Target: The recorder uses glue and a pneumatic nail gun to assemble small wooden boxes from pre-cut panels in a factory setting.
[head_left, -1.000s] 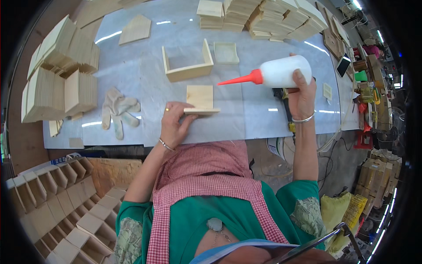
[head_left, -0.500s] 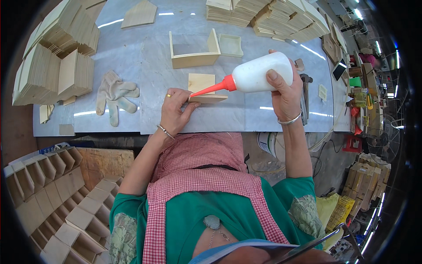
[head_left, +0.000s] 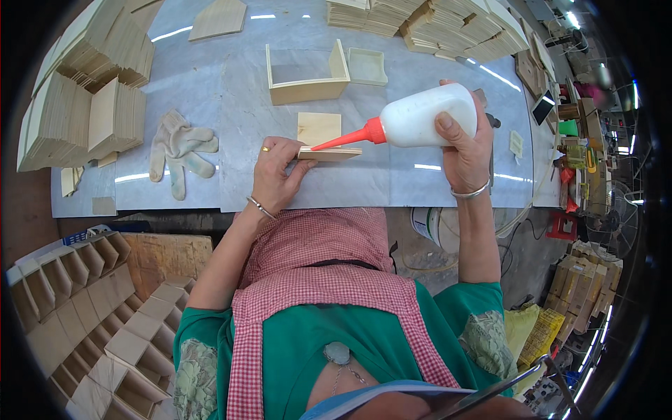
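My left hand [head_left: 278,170] pinches the left end of a small wooden board [head_left: 332,155], holding it on edge above the table. In my right hand [head_left: 463,150] is a white squeeze bottle [head_left: 420,119], tipped nearly level with its long red nozzle [head_left: 353,135] pointing left. The nozzle tip meets the board's upper edge close to my left fingers. Just behind lies a flat square wooden piece [head_left: 319,127]. Farther back stands a three-sided wooden frame [head_left: 308,91], with a shallow pale tray [head_left: 367,66] beside it.
Stacks of cut boards rise at the far left [head_left: 56,119] and far right [head_left: 462,31]. A work glove [head_left: 180,150] lies left of my left hand; a pointed panel [head_left: 218,19] is farther back. Wooden boxes [head_left: 140,336] fill the lower left. A white bucket [head_left: 434,227] stands below the table's front edge.
The nozzle tip has slid a little to the right along the board's edge as my right hand and the bottle moved right. My left hand keeps hold of the board.
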